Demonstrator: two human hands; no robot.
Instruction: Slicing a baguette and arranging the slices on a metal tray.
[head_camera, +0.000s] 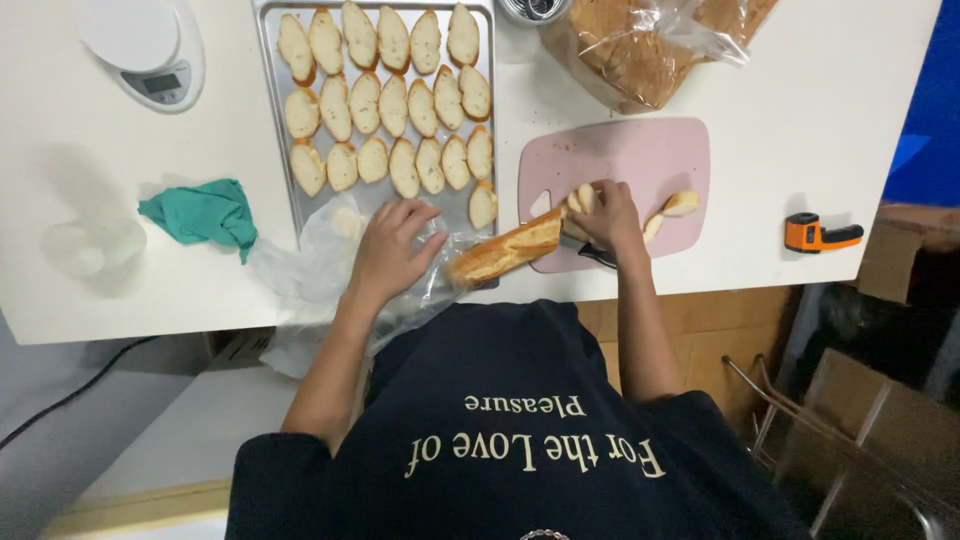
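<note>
The baguette (505, 255) lies slanted, its cut end up on the pink board (650, 160), its other end over the table's near edge. The right hand (608, 215) grips a slice and knife handle. The left hand (388, 250) lies open on a plastic bag (310, 270). The tray (268, 120) holds rows of slices.

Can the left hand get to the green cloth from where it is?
Probably yes: the left hand rests open on clear plastic, and the green cloth lies uncovered on the table beside it.
</note>
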